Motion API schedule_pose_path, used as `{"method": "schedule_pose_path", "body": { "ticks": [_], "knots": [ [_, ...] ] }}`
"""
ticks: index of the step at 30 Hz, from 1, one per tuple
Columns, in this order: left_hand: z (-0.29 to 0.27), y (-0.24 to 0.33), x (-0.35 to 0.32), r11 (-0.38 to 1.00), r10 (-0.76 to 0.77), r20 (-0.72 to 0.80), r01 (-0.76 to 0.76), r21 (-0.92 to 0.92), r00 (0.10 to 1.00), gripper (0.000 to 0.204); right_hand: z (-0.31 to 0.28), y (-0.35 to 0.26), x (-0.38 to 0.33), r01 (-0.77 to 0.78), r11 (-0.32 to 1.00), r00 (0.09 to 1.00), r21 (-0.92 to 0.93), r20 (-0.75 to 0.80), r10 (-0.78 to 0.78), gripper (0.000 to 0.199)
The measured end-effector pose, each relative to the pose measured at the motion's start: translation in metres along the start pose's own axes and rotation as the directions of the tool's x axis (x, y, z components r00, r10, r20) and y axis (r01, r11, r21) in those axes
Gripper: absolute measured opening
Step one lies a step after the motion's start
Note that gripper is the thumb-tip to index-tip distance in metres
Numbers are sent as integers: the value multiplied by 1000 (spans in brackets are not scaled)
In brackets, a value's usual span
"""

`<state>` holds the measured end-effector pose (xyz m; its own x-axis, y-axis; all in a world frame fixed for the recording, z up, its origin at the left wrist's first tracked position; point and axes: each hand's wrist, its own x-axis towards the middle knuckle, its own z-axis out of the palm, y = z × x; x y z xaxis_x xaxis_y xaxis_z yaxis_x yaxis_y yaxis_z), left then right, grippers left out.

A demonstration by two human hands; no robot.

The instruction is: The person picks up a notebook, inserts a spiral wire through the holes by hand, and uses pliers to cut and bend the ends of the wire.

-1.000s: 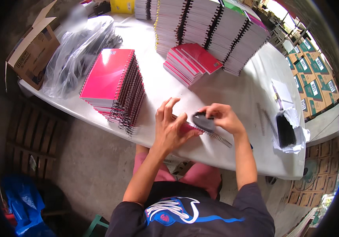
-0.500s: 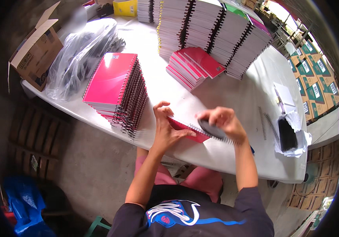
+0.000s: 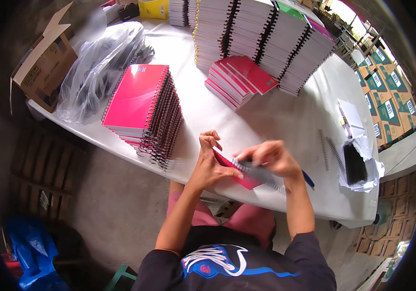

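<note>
Near the table's front edge, my left hand (image 3: pixel 209 167) grips a red notebook (image 3: pixel 249 182), thumb on its near cover and fingers behind. The notebook stands on edge with its spine upward. A wire coil (image 3: pixel 279 188) runs along that spine and sticks out past its right end. My right hand (image 3: pixel 277 159) is closed on a flat, dark, rounded tool (image 3: pixel 260 174), smeared by motion, which lies over the coil. Whether the tool touches the wire I cannot tell. Just right of my right wrist lies a dark blue pen-like object (image 3: pixel 308 179).
A tall stack of coil-bound red notebooks (image 3: pixel 137 97) stands left. Beyond are loose red booklets (image 3: pixel 239 80) and high piles of bound books (image 3: pixel 246 36). Loose coils (image 3: pixel 324 150) and a paper-wrapped coil bundle (image 3: pixel 355 162) lie right. A plastic bag (image 3: pixel 103 68) and cardboard box (image 3: pixel 45 65) sit far left.
Both hands have shifted slightly right with the notebook. The right hand's dark tool has moved a little nearer along the coil. More of the blue object shows.
</note>
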<state>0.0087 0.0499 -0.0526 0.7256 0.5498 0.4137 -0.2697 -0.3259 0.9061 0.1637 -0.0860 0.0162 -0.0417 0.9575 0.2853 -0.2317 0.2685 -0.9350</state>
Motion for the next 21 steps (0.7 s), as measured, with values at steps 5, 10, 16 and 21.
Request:
{"method": "schedule_pose_path", "body": {
  "ticks": [5, 10, 16, 21],
  "knots": [
    [2, -5, -4, 1000, 27, -9, -27, -16, 1000, 101, 6, 0, 5, -58, 998, 961, -13, -271, 53, 20],
    [1, 1, 0, 992, 77, -11, -75, 106, 997, 101, 5, 4, 22, -357, 871, 902, -339, -366, 227, 25],
    [7, 7, 3, 990, 104, 13, -105, 92, 994, 97, 8, 11, 17, -341, 871, 908, -353, -365, 207, 30],
    [-3, -7, -5, 994, 66, -67, -72, -85, 996, 52, 6, -19, 2, -475, 557, 795, -681, -603, -59, 40]
  ]
}}
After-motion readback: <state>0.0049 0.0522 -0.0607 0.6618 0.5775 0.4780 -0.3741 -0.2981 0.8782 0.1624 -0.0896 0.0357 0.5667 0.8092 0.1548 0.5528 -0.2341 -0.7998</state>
